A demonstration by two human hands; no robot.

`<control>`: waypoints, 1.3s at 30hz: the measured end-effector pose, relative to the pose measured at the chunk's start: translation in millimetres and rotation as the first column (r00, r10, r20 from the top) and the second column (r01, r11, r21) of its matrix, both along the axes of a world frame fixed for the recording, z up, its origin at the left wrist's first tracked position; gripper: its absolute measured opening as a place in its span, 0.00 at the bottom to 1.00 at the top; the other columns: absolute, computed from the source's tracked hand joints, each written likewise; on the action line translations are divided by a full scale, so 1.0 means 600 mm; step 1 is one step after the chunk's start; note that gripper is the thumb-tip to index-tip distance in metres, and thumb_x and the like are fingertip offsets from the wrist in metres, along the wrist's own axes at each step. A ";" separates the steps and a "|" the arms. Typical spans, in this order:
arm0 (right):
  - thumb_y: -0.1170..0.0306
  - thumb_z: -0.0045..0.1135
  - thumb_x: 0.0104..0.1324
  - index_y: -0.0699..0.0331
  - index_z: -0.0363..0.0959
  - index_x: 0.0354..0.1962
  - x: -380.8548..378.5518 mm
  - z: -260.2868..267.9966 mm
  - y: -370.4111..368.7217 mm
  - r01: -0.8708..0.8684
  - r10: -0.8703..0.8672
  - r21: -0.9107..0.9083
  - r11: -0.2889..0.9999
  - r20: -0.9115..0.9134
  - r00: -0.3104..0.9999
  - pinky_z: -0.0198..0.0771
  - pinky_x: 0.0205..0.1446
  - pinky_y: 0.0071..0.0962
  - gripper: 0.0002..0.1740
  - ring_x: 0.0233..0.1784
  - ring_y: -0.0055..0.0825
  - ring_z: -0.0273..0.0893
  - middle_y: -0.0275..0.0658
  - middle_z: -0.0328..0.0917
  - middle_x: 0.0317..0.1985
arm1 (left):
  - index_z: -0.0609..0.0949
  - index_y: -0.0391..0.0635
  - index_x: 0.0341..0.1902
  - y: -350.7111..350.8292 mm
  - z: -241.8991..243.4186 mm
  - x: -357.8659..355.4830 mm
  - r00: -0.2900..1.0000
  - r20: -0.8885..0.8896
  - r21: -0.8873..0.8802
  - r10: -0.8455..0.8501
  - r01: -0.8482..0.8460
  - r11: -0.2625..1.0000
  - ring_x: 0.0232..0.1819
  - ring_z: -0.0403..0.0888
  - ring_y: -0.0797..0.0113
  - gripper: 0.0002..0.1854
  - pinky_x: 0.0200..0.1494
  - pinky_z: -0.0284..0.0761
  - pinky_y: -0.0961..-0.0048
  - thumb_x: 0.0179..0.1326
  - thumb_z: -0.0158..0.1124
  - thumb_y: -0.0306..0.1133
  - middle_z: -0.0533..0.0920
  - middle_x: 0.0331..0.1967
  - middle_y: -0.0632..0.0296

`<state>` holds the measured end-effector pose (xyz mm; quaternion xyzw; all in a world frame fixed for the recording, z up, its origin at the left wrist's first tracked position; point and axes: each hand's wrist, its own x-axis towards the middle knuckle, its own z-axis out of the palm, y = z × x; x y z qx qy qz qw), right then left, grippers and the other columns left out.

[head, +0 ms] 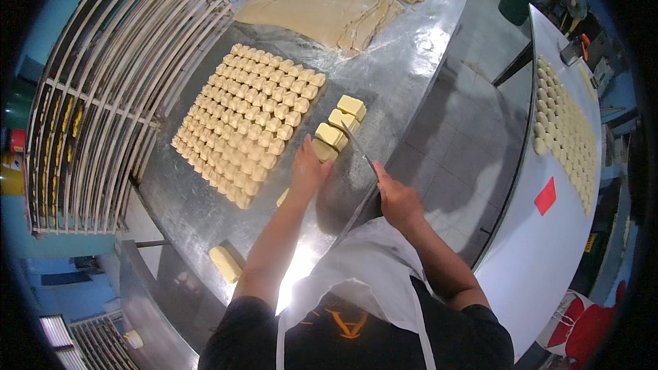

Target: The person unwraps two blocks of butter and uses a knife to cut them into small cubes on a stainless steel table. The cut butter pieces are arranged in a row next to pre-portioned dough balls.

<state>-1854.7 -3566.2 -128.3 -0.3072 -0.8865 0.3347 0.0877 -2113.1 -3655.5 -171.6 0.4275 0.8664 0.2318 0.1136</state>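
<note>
My right hand (400, 199) grips a knife (366, 155) by its handle, the blade angled over the right side of a row of pale yellow butter-like blocks (352, 106). My left hand (310, 169) holds the nearest block (324, 150) of that row, its thumb at the near end and fingers along the left side. Whether the blade touches a block is hard to tell. To the left, many small shaped dough pieces (247, 123) sit in close rows on the metal table (380, 72). A smaller yellow piece (282, 197) shows partly behind my left forearm.
Large folded dough sheets (313, 2) lie at the table's far end. A yellow log (225, 263) rests near the left edge. A slatted rack (118, 87) stands close on the left. Across the aisle, another table (529, 267) bears rows of round dough pieces (565, 133) and a red card (545, 196).
</note>
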 end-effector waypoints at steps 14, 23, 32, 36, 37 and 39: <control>0.72 0.43 0.71 0.55 0.43 0.79 -0.044 -0.001 -0.151 -0.196 0.223 -0.132 0.972 0.234 0.946 0.78 0.49 0.53 0.41 0.43 0.55 0.83 0.57 0.81 0.42 | 0.81 0.39 0.61 -0.215 0.014 -0.029 0.987 0.026 0.026 0.161 -0.162 0.986 0.67 0.76 0.44 0.27 0.71 0.70 0.56 0.62 0.72 0.40 0.80 0.64 0.45; 0.71 0.41 0.74 0.59 0.41 0.80 -0.110 -0.011 -0.258 -0.320 0.343 -0.125 0.939 0.346 0.873 0.80 0.49 0.51 0.39 0.44 0.56 0.84 0.58 0.81 0.45 | 0.80 0.38 0.62 -0.280 0.004 0.022 0.999 0.022 0.023 0.049 -0.050 0.998 0.68 0.74 0.44 0.27 0.71 0.69 0.57 0.61 0.71 0.36 0.77 0.68 0.45; 0.71 0.44 0.72 0.57 0.42 0.80 -0.115 -0.006 -0.283 -0.282 0.280 -0.059 0.958 0.421 0.863 0.81 0.48 0.50 0.40 0.43 0.54 0.85 0.57 0.81 0.45 | 0.80 0.36 0.60 -0.277 -0.012 0.010 0.999 -0.021 0.037 -0.027 0.028 0.999 0.66 0.74 0.41 0.26 0.70 0.70 0.54 0.57 0.70 0.31 0.78 0.64 0.41; 0.73 0.43 0.72 0.56 0.41 0.80 -0.115 -0.005 -0.281 -0.284 0.281 -0.060 0.957 0.431 0.857 0.81 0.48 0.49 0.41 0.43 0.54 0.85 0.57 0.81 0.46 | 0.77 0.31 0.60 -0.277 -0.013 0.010 0.995 -0.066 0.050 -0.069 0.072 0.996 0.63 0.75 0.37 0.27 0.67 0.72 0.51 0.57 0.69 0.27 0.77 0.62 0.37; 0.73 0.43 0.72 0.56 0.41 0.80 -0.115 -0.004 -0.280 -0.286 0.283 -0.058 0.956 0.428 0.858 0.81 0.47 0.49 0.41 0.43 0.54 0.85 0.57 0.81 0.46 | 0.77 0.31 0.60 -0.277 -0.014 0.010 0.996 -0.054 0.043 -0.073 0.075 0.996 0.63 0.75 0.37 0.27 0.67 0.72 0.51 0.57 0.69 0.27 0.77 0.62 0.37; 0.74 0.43 0.71 0.56 0.41 0.80 -0.116 -0.005 -0.279 -0.294 0.289 -0.055 0.954 0.424 0.858 0.82 0.47 0.49 0.42 0.42 0.53 0.85 0.56 0.81 0.45 | 0.77 0.31 0.60 -0.278 -0.015 0.008 0.996 -0.049 0.058 -0.074 0.077 0.995 0.63 0.75 0.37 0.26 0.67 0.72 0.51 0.57 0.69 0.27 0.77 0.62 0.37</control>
